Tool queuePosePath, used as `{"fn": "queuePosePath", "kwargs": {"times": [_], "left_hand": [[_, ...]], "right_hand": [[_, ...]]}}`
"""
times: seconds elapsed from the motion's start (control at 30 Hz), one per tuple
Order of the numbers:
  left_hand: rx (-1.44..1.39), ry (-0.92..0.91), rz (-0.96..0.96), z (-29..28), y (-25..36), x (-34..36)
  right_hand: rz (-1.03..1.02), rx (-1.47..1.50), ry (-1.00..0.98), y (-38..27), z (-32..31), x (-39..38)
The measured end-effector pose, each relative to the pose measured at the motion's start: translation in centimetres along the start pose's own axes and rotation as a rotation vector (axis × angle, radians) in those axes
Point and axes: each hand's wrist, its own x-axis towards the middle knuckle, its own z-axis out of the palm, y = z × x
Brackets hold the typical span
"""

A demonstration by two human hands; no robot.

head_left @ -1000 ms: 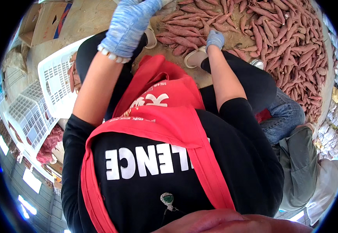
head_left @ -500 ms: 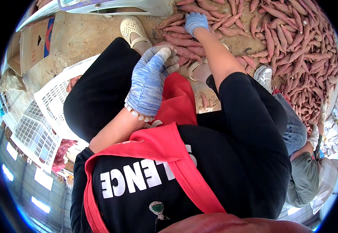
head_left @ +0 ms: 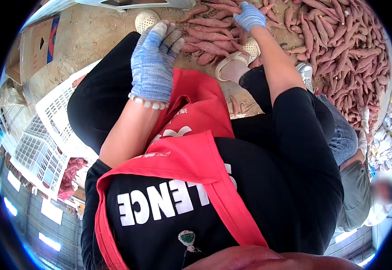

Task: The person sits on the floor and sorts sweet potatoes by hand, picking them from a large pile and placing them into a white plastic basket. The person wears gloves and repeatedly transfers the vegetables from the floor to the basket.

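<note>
Reddish-purple sweet potatoes [head_left: 208,34] lie in a loose group on the ground ahead of my feet. My right hand [head_left: 250,18], in a blue knitted glove, reaches to the far side of this group with its fingers bent round a sweet potato [head_left: 225,7]. My left hand [head_left: 153,65], in a blue and grey glove with soiled fingertips, is raised above my lap, left of the group. Its fingers curl together, and whatever they may hold is hidden behind them. A bracelet of pale beads circles the left wrist.
A large heap of sweet potatoes [head_left: 340,58] spreads to the right, beside another person [head_left: 356,193]. White plastic crates [head_left: 40,153] stand at my left, near a cardboard box [head_left: 40,45]. A pale plastic piece [head_left: 133,4] stands at the far edge. My shoes are close to the loose group.
My left hand has moved left and away from the sweet potatoes. My right hand has shifted right and slightly farther off, and my right shoe shows more fully.
</note>
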Motion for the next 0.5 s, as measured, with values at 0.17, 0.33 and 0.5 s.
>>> {"fn": "queuePosePath", "kwargs": {"times": [0.17, 0.33, 0.5], "left_hand": [[0.174, -0.015, -0.125, 0.8, -1.5, 0.5], [0.251, -0.003, -0.237, 0.5, -4.1, 2.7], [-0.012, 0.015, -0.303, 0.0, -5.9, 4.1]], "right_hand": [[-0.041, 0.343, -0.102, -5.1, -5.9, -2.6], [-0.398, 0.311, -0.179, -9.1, -6.1, -3.7], [-0.603, 0.739, -0.625, -10.6, -8.7, -7.7]]}}
